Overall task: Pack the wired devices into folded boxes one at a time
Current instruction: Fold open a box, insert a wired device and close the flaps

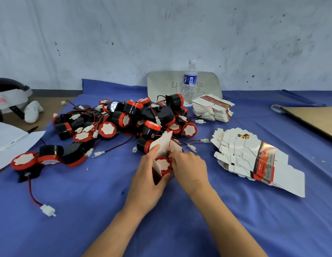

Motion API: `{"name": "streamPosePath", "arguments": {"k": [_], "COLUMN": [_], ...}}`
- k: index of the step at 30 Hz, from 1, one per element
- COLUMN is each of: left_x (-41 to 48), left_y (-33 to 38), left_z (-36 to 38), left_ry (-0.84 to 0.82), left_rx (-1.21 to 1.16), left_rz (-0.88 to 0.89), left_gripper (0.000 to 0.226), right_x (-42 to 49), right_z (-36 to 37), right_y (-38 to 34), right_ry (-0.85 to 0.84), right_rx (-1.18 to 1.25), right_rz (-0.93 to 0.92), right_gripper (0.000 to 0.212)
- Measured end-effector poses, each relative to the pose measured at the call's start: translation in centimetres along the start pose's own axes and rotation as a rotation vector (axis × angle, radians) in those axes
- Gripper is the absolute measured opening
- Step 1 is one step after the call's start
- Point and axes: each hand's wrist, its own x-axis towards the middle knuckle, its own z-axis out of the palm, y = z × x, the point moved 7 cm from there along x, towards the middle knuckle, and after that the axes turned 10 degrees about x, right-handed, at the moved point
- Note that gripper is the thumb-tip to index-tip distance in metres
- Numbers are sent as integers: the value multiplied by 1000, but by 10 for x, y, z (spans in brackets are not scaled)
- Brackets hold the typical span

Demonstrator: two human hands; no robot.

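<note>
red cap in the box mouth, not seated yet

white cardboard box point(162, 143) sits upright-ish on the blue cloth point(87, 191), mouth facing up toward the camera, top flaps standing open on the far side. the device point(162, 164) is inside the mouth, red cap with its white centre face up, so its short round axis runs in line with the box's depth. it lies directly between the two hands.

left hand point(144, 182): wrapped round the box's left and near sides, thumb up along the left flap, fingers curled under. it's the clamp.

right hand point(191, 166): just beside the box on the right, fingers bent narrow, tips pinching at the cap's far-right rim. can't tell if the wire is also in that pinch; the wire and plug of this unit aren't visible.

my read: insert step, nearly done. right hand is the closer one to finish it, pressing down along the box's depth, then wire in, then the flaps fold toward the camera. risk: wire caught under a flap.

next units: pile of devices point(124, 117) just beyond the box; stack of flat boxes point(254, 156) to the right, apart from both hands.
</note>
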Motion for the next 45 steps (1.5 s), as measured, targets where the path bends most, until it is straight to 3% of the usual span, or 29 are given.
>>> {"name": "streamPosePath", "arguments": {"k": [4,10,12,14,18,26,33,37,40,41,42,43,45], "left_x": [0,1,2,3,3,3,2,3,5,5,6,6,6], "left_y": [-2,-2,-2,-2,-3,2,2,4,-2,-3,-4,-4,-3], "left_z": [1,1,2,3,4,3,6,3,0,-1,-2,-2,-2], "left_ry": [-15,-27,-35,-40,-51,-42,-87,-68,-61,-55,-48,-43,-49], "left_rx": [36,65,58,53,43,21,41,36,36,31,25,20,8], "left_rz": [7,-8,-8,7,5,29,35,60,18,9,5,3,-5], "left_gripper": [84,81,82,84,87,81,69,45,34,32,31,30,30], "right_x": [-3,-3,-5,-7,-6,-3,-9,-7,-9,-8,-6,-4,0], "right_z": [4,3,-1,-4,4,2,7,-4,-19,-21,-18,-13,1], "right_y": [2,5,6,2,-4,3,0,1,3,6,10,14,21], "right_ry": [-97,-30,5,29,-63,-96,-216,-27,220,263,269,232,99], "right_rx": [102,318,319,314,239,157,247,291,540,638,726,833,1096], "right_rz": [-37,8,-4,-58,-94,22,-131,-236,-316,-312,-288,-237,-130], "right_gripper": [24,12,13,27,37,35,34,32,11,23,47,70,91]}}
